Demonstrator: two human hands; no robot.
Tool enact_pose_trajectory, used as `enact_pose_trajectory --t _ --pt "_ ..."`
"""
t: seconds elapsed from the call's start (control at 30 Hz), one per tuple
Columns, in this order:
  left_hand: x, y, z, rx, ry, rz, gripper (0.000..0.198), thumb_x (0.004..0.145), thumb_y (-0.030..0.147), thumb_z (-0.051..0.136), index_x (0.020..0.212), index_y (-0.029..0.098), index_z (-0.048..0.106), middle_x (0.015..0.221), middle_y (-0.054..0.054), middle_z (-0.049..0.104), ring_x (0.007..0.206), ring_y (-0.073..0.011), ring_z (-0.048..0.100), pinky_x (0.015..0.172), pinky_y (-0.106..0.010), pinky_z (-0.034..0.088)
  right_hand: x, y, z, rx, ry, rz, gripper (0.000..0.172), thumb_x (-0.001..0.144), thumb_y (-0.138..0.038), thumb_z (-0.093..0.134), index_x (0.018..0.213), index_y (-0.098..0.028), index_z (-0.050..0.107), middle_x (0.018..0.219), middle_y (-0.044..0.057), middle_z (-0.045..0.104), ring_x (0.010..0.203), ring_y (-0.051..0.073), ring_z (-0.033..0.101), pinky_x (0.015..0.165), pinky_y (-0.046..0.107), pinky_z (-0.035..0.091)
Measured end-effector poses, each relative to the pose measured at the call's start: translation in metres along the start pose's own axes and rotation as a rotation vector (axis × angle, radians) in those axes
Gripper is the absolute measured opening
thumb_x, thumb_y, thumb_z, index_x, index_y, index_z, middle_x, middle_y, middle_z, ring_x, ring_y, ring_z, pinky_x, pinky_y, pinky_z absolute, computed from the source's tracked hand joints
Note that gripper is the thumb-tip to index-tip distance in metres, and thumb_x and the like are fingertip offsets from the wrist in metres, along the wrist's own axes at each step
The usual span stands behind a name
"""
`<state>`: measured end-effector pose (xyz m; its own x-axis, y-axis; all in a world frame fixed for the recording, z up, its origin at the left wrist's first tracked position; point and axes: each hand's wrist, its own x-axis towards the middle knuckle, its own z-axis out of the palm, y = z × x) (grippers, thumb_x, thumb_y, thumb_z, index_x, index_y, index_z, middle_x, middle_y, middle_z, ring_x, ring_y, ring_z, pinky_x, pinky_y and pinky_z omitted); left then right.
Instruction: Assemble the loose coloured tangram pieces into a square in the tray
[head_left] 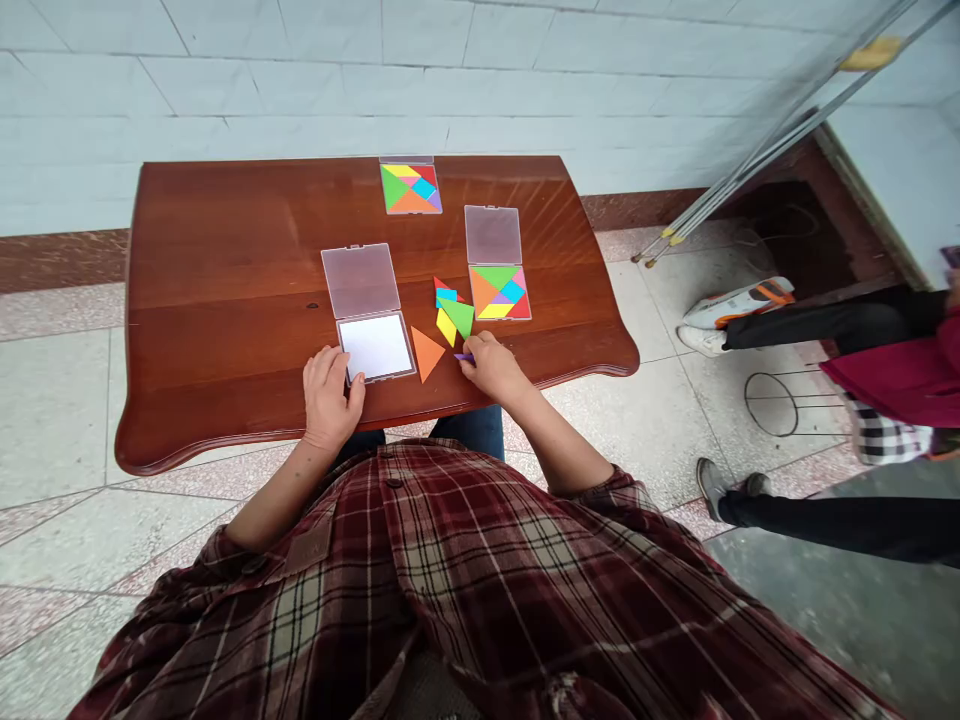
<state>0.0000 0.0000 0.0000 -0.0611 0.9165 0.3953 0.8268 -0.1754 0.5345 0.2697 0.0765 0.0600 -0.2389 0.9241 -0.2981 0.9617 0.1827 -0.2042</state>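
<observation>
A clear tangram case (pixel 364 282) lies unfolded on the table, its tray showing a white sheet (pixel 377 347) with no pieces on it. My left hand (pixel 330 392) rests at the tray's near left corner, fingers and thumb apart, touching its edge. Between thumb and fingertips, my right hand (pixel 493 370) pinches a small purple piece (pixel 463 357), partly covered. Loose to the right of the tray lie an orange triangle (pixel 426 353), a yellow parallelogram (pixel 446 327) and a green triangle (pixel 458 315). The green one overlaps other pieces, among them a blue piece (pixel 446 297) and a red piece (pixel 440 285).
Two more open cases, a right case (pixel 493 236) and a far case (pixel 411 213), hold filled tangram squares. The brown wooden table (pixel 232 300) stands by a tiled wall. Crutches (pixel 735 180) lean at right; people's legs (pixel 832 525) and a wire-framed stool (pixel 772 404) are nearby.
</observation>
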Motion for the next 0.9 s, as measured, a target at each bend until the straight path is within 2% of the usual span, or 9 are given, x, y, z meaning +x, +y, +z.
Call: enact_pose_trajectory --t 0.17,0.27,0.57,0.9 --pt "0.000 0.001 0.000 0.002 -0.004 -0.012 0.038 0.093 0.040 0.046 0.121 0.017 0.058 0.131 -0.017 0.061 0.131 -0.0326 0.051 0.113 -0.055 0.036 0.003 0.007 0.008 0.130 0.033 0.031 0.007 0.087 -0.018 0.056 0.095 -0.018 0.058 0.102 0.011 0.064 0.089 0.024 0.061 0.072 0.032 0.042" --pt "-0.001 0.002 0.000 0.014 0.003 -0.007 0.038 0.093 0.040 0.046 0.120 0.017 0.059 0.130 -0.017 0.061 0.130 -0.0319 0.052 0.112 -0.055 0.038 0.002 0.009 0.013 0.232 0.061 0.029 0.008 0.085 -0.016 0.056 0.091 -0.020 0.055 0.095 0.008 0.066 0.087 0.022 0.060 0.074 0.031 0.041" --pt "-0.001 0.000 0.001 0.047 -0.001 0.005 0.037 0.093 0.040 0.046 0.118 0.016 0.059 0.129 -0.017 0.061 0.128 -0.0329 0.053 0.110 -0.054 0.040 -0.002 0.017 0.023 0.411 0.158 -0.032 0.002 0.084 -0.021 0.055 0.086 -0.022 0.056 0.092 0.006 0.067 0.083 0.020 0.060 0.077 0.030 0.042" --pt "0.001 -0.001 0.002 0.033 -0.025 -0.002 0.036 0.091 0.038 0.049 0.118 0.016 0.060 0.130 -0.018 0.060 0.129 -0.0341 0.052 0.111 -0.055 0.037 0.005 0.012 0.025 0.532 0.191 -0.087 0.007 0.086 -0.020 0.053 0.088 -0.021 0.060 0.091 0.004 0.068 0.084 0.018 0.061 0.080 0.029 0.044"
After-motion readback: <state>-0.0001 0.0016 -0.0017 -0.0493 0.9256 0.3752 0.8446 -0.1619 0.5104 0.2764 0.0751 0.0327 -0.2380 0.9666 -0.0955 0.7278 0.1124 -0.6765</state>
